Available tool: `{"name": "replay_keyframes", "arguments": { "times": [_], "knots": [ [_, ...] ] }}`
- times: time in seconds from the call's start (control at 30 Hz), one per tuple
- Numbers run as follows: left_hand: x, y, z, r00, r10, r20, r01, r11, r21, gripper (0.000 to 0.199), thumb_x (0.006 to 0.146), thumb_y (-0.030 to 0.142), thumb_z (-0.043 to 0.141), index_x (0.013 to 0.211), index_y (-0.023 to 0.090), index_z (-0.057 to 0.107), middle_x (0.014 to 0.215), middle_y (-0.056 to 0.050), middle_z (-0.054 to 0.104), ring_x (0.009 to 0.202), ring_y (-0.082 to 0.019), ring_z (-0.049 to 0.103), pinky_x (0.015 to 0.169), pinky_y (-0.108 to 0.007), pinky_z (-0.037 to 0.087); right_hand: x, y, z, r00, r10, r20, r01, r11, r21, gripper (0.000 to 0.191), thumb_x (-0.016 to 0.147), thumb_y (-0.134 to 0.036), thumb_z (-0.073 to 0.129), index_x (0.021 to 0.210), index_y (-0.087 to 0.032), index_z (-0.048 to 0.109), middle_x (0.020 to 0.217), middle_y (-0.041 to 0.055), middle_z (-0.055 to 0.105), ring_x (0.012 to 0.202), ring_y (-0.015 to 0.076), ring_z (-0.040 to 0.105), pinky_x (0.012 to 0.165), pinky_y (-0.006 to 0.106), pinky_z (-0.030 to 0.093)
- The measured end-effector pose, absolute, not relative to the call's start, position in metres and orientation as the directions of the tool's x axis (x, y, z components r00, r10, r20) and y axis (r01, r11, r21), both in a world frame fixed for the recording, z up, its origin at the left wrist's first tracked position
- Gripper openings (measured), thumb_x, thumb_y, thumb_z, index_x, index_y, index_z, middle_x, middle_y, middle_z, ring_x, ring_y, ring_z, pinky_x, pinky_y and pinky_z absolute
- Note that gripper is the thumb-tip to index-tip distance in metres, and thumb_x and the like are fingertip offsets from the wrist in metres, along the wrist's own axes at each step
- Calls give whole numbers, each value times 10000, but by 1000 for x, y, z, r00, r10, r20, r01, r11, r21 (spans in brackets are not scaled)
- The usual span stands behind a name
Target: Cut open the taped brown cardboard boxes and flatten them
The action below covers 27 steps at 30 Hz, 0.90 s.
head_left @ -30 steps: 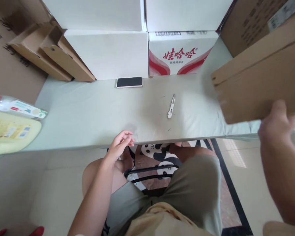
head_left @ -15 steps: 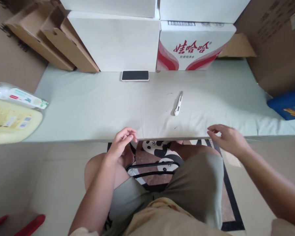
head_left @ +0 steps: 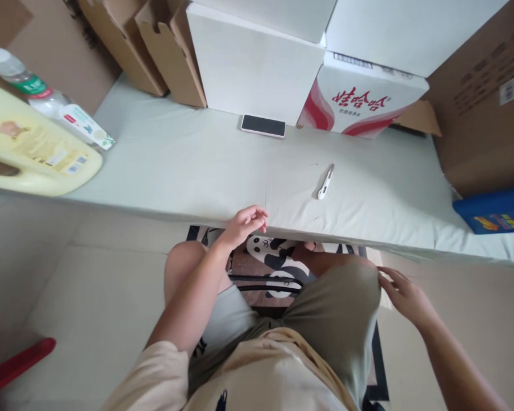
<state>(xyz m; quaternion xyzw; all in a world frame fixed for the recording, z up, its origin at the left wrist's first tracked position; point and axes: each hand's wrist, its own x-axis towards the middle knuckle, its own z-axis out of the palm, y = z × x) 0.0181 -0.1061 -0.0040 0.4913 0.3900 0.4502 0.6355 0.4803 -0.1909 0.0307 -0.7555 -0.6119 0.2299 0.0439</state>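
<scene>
My left hand [head_left: 247,224] is at the front edge of the cloth-covered table [head_left: 188,165], its fingers loosely curled and somewhat apart, holding nothing. Beside my knee on the right, below the table edge, my right hand [head_left: 402,291] has its fingers apart and nothing in them. A white utility knife [head_left: 326,181] lies on the cloth, beyond and to the right of my left hand. Farther back, a phone [head_left: 262,126] with a dark screen lies flat against the foot of a white box [head_left: 257,68].
A red and white carton [head_left: 360,103] stands at the back, near brown cardboard boxes [head_left: 484,114]. At left lie a yellow jug [head_left: 38,148] and a clear bottle [head_left: 47,97]. A blue package [head_left: 492,211] is at right. A red object [head_left: 19,365] shows at lower left.
The view has turned and shifted. My right hand has dropped from the table edge to beside my knee. My left hand stays near the edge; knife and phone lie as before.
</scene>
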Motion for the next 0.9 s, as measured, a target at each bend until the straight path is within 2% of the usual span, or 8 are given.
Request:
{"name": "replay_keyframes", "arguments": {
  "times": [0.07,0.13,0.2,0.33,0.47,0.67,0.8,0.9],
  "knots": [
    [17,-108,-2,287,957,-47,-208,110,972,273,850,425,697,971,182,664,802,-10,697,697,-138,674,745,-311,543,481,-183,32,156,919,-363,880,-296,-372,499,765,-675,528,965,-261,721,823,97,799,750,349,788,748,497,632],
    [15,-109,-1,277,960,-40,-229,106,968,272,844,421,697,964,180,658,793,-3,689,686,-131,675,743,-306,538,474,-181,35,150,925,-348,890,-280,-361,471,747,-686,546,894,-272,716,714,85,762,734,353,773,745,496,617],
    [13,-111,0,270,962,-36,-241,104,965,274,847,423,691,962,177,655,793,-1,687,682,-128,678,748,-305,537,464,-183,39,127,941,-315,907,-239,-347,434,754,-671,553,848,-275,702,692,83,743,675,326,735,707,473,590],
    [11,-112,-1,284,958,-28,-251,102,963,309,855,456,688,971,172,652,801,-6,691,679,-127,680,735,-304,536,447,-185,38,55,920,-387,883,-226,-412,470,795,-704,543,875,-256,662,671,49,683,570,235,616,610,392,507],
    [11,-111,-4,298,955,-12,-265,95,960,341,850,473,698,973,159,648,798,-7,688,673,-121,671,729,-302,540,441,-179,29,-39,911,-412,849,-187,-494,550,792,-775,507,775,-231,591,691,29,604,648,189,561,647,337,480],
    [7,-114,-5,269,963,-3,-313,90,945,329,854,462,700,978,160,654,793,-4,689,667,-120,667,722,-302,539,440,-180,34,-95,872,-479,860,-171,-482,579,806,-793,509,718,-222,560,680,14,553,686,182,525,664,323,458],
    [7,-115,-7,276,961,6,-338,91,937,324,863,460,690,982,161,654,789,-2,688,663,-119,658,712,-299,536,442,-190,48,-188,788,-586,898,-103,-427,527,849,-726,481,721,-219,546,683,8,545,703,182,517,691,335,457],
    [7,-115,-6,284,958,33,-353,73,933,312,880,451,674,996,162,654,801,-2,687,669,-115,654,712,-295,534,436,-215,55,-280,585,-761,917,-70,-392,372,839,-572,531,703,-227,564,658,-5,551,680,178,527,667,342,457]
  ]
}}
